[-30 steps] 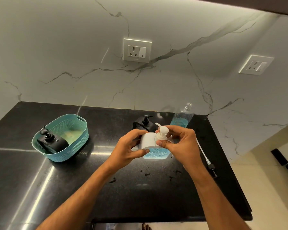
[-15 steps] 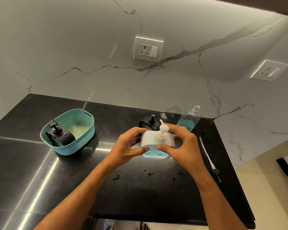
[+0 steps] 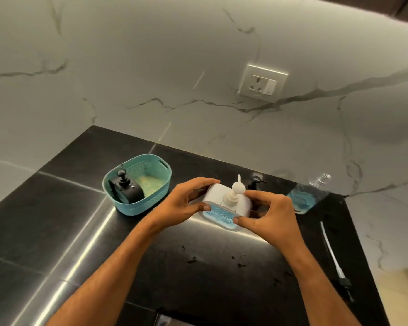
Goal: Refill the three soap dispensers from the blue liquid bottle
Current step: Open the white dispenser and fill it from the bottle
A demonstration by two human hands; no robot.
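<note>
Since the earlier frames, the right hand [image 3: 272, 216] has been taken off the pump head and brought down to the right end of the white dispenser [image 3: 226, 203], so that the pump [image 3: 236, 190] is now left uncovered and upright. The dispenser is gripped at both ends: its left end is held by the left hand [image 3: 186, 203], with fingers curled over the top and the thumb pressed at the front edge, and its right end is pinched by the right hand in the same way. Blue liquid can be seen in the dispenser's front tray. It is held just above, or resting on, the black counter [image 3: 57, 231]; which of the two cannot be told. A black dispenser [image 3: 127, 190] is seen lying inside the teal basket [image 3: 151, 203] to the left. A second black dispenser [image 3: 254, 183] is partly hidden behind the white one. The blue liquid bottle [image 3: 309, 196] is standing to the right, near the marble wall [image 3: 151, 67].
</note>
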